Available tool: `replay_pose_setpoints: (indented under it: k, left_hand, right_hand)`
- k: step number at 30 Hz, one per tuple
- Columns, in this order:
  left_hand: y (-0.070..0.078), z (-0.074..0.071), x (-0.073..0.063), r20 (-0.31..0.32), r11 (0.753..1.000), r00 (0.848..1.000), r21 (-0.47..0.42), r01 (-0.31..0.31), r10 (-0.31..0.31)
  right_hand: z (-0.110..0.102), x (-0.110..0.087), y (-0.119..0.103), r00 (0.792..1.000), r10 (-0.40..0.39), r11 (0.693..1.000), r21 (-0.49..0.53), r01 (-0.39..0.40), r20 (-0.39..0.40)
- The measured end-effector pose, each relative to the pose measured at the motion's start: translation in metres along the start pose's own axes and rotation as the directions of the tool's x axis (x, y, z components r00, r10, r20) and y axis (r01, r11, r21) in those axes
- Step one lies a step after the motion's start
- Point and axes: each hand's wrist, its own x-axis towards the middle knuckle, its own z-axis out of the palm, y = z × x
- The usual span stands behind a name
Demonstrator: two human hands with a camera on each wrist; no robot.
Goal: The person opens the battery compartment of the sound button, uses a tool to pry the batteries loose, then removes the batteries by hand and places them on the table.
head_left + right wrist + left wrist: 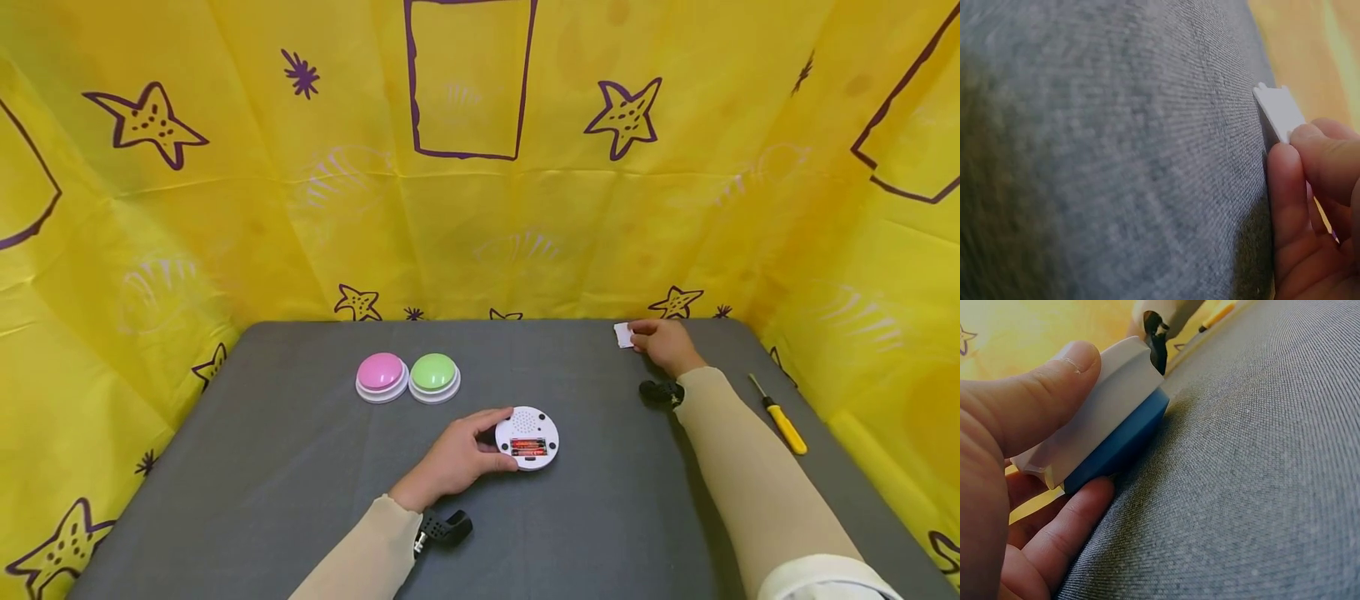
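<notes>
My left hand (461, 457) grips a round push-button buzzer (538, 421) that lies upside down in the middle of the table. Its white underside shows speaker holes, small dark feet and an uncovered battery bay with red batteries (528, 447) in it. In the left wrist view the thumb is on the white base and a finger is at the blue button top (1125, 447), which faces the cloth. At the far right my right hand (663, 343) pinches a small white battery cover (1280, 109) between thumb and fingers, close over the table.
A pink-topped buzzer (380, 372) and a green-topped buzzer (434, 373) stand side by side at the back left. A screwdriver (785, 425) with a yellow handle lies beside the right forearm. Yellow patterned cloth (465, 225) walls in the grey table (300, 467).
</notes>
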Motion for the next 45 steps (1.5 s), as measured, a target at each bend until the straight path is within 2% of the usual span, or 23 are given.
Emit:
replay_pose_setpoints:
  k: [6, 13, 15, 17, 18, 19, 21, 23, 24, 26, 28, 32, 34, 36, 39, 41, 43, 45]
  left_hand:
    - [0.003, 0.0, 0.0, 0.005, 1.0, 1.0, -0.001, -0.001, 0.001]
    - [0.004, 0.0, -0.001, 0.011, 1.0, 1.0, 0.007, -0.002, 0.002]
    - [0.004, 0.0, -0.001, 0.011, 1.0, 1.0, 0.011, -0.005, 0.005]
    - [0.004, 0.001, 0.0, 0.01, 1.0, 1.0, 0.016, -0.007, 0.007]
    - [0.003, 0.001, 0.0, 0.009, 1.0, 1.0, 0.017, -0.008, 0.007]
    - [0.003, 0.001, 0.0, 0.007, 1.0, 1.0, 0.018, -0.007, 0.007]
    - [0.002, 0.001, 0.0, 0.005, 1.0, 1.0, 0.02, -0.008, 0.008]
    - [0.002, 0.001, 0.0, 0.003, 1.0, 1.0, 0.022, -0.002, 0.002]
    - [0.002, 0.001, 0.0, 0.002, 1.0, 1.0, 0.023, 0.0, 0.0]
    - [0.001, 0.001, 0.0, 0.0, 1.0, 1.0, 0.026, 0.002, -0.002]
    - [0.001, 0.001, 0.0, 0.0, 1.0, 1.0, 0.029, 0.005, -0.005]
    - [0.0, 0.002, 0.0, 0.001, 1.0, 1.0, 0.028, -0.001, 0.001]
    - [0.0, 0.002, 0.0, 0.004, 1.0, 1.0, 0.025, -0.005, 0.005]
    - [0.0, 0.003, 0.0, 0.005, 1.0, 1.0, 0.019, -0.011, 0.01]
    - [0.0, 0.003, 0.0, 0.004, 1.0, 1.0, 0.013, -0.028, 0.028]
    - [0.001, 0.003, -0.001, -0.001, 0.999, 0.999, 0.013, -0.038, 0.038]
    - [0.001, 0.001, -0.001, -0.003, 0.999, 0.999, 0.013, -0.039, 0.039]
    - [0.002, 0.001, -0.002, -0.005, 0.999, 0.999, 0.01, -0.038, 0.039]
  right_hand:
    - [-0.002, -0.002, -0.001, 1.0, 0.012, 1.0, 0.023, -0.012, -0.002]
    - [0.0, -0.005, 0.001, 0.999, 0.01, 0.999, 0.046, -0.008, -0.047]
    - [0.001, -0.008, 0.002, 0.997, 0.038, 0.992, 0.125, -0.028, -0.074]
    - [0.003, -0.012, 0.001, 0.99, 0.088, 0.961, 0.272, -0.055, -0.109]
    - [0.004, -0.015, 0.001, 0.986, 0.12, 0.926, 0.371, -0.068, -0.119]
    - [0.005, -0.019, 0.0, 0.981, 0.152, 0.878, 0.473, -0.076, -0.124]
    - [0.005, -0.029, -0.003, 0.973, 0.201, 0.754, 0.653, -0.079, -0.114]
    - [0.003, -0.039, -0.005, 0.974, 0.213, 0.613, 0.787, -0.073, -0.075]
    - [0.001, -0.044, -0.005, 0.976, 0.211, 0.549, 0.832, -0.075, -0.052]
    - [-0.005, -0.054, -0.006, 0.982, 0.186, 0.452, 0.889, -0.071, -0.016]
    - [-0.012, -0.064, -0.006, 0.987, 0.161, 0.376, 0.923, -0.076, 0.015]
    - [-0.033, -0.086, -0.003, 0.992, 0.115, 0.288, 0.953, -0.088, 0.057]
    - [-0.044, -0.098, 0.003, 0.995, 0.058, 0.254, 0.963, -0.088, 0.076]
    - [-0.056, -0.111, 0.009, 0.996, -0.015, 0.206, 0.975, -0.086, 0.092]
    - [-0.074, -0.13, 0.02, 0.985, -0.131, 0.106, 0.99, -0.096, 0.11]
    - [-0.086, -0.141, 0.026, 0.977, -0.171, 0.034, 0.992, -0.122, 0.126]
    - [-0.099, -0.152, 0.032, 0.972, -0.19, 0.003, 0.99, -0.143, 0.141]
    - [-0.109, -0.162, 0.04, 0.967, -0.197, -0.003, 0.987, -0.163, 0.159]
